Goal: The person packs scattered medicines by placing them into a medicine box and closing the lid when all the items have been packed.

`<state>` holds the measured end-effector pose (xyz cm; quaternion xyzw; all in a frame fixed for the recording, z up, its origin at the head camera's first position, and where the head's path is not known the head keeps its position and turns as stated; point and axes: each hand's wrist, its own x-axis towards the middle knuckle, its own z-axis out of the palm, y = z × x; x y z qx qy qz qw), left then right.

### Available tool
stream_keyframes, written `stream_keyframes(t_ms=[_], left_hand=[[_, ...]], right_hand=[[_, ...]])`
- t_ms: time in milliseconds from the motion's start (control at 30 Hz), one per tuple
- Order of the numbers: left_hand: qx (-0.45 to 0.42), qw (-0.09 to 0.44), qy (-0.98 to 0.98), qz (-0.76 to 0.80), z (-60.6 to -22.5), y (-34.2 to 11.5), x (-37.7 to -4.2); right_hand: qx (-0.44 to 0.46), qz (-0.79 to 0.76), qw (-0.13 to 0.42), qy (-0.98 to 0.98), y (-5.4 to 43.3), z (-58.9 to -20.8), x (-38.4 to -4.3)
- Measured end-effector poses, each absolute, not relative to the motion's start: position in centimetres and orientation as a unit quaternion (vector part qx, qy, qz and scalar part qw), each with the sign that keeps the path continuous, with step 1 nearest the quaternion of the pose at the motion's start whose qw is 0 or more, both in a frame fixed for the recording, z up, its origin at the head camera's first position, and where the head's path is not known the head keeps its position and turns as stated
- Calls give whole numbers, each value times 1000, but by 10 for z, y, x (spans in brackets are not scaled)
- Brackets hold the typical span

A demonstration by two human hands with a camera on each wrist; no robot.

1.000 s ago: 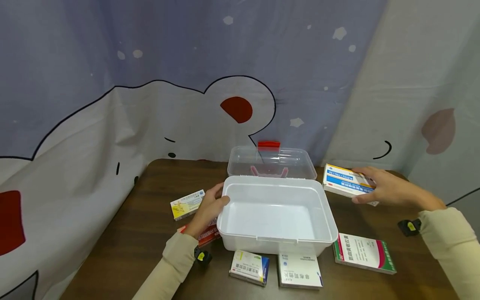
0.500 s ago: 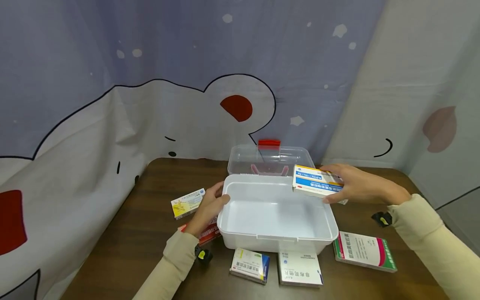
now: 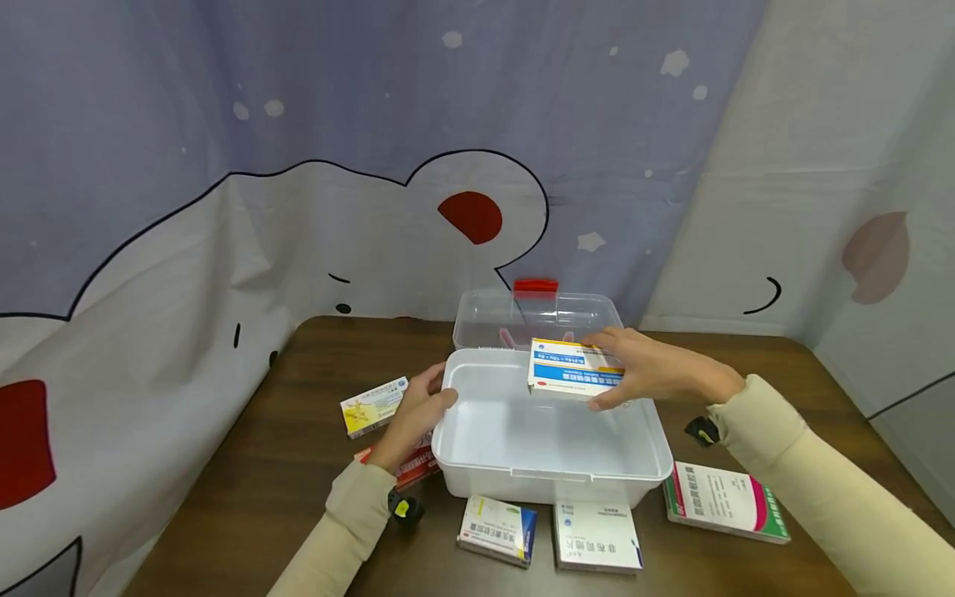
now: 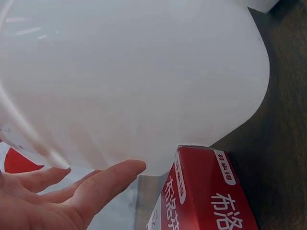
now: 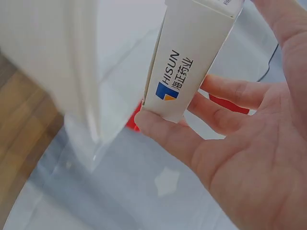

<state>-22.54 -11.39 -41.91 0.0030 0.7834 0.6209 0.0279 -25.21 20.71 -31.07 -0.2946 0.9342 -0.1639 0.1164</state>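
My right hand point(image 3: 645, 365) holds a white, blue and yellow medicine box point(image 3: 570, 369) over the back right of a white plastic storage box point(image 3: 552, 477). In the right wrist view its side point(image 5: 184, 52) reads HISUN, and fingers and thumb grip its far end. My left hand point(image 3: 414, 414) holds the storage box by its left side, thumb at the rim and fingers along the outer wall. Under the left hand lies a red medicine box point(image 4: 211, 191), partly hidden in the head view. The storage box's clear lid point(image 3: 477, 319) hangs open behind it, with a red latch point(image 3: 535, 287).
On the brown table point(image 3: 261, 497) lie a yellow-and-white medicine box point(image 3: 375, 406) at the left, a blue-cornered one point(image 3: 496, 531) and a white one point(image 3: 597, 539) in front, and a green-and-magenta one point(image 3: 724, 502) at right. A printed curtain point(image 3: 336, 249) hangs behind.
My right hand has carried the white, blue and yellow medicine box leftward, from right of the storage box to above its inside. The left hand stays at the storage box's left side.
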Motion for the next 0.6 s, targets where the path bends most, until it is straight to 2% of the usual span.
stream_keyframes(t_ms=[333,600], left_hand=[[14,28,773,634,-422,-113,-227],[14,31,764,645,-423,-114,-229]], right_hand=[[-356,-123,109,920,171,-328,-257],[-366,-117,111,917,145,-340,-259]])
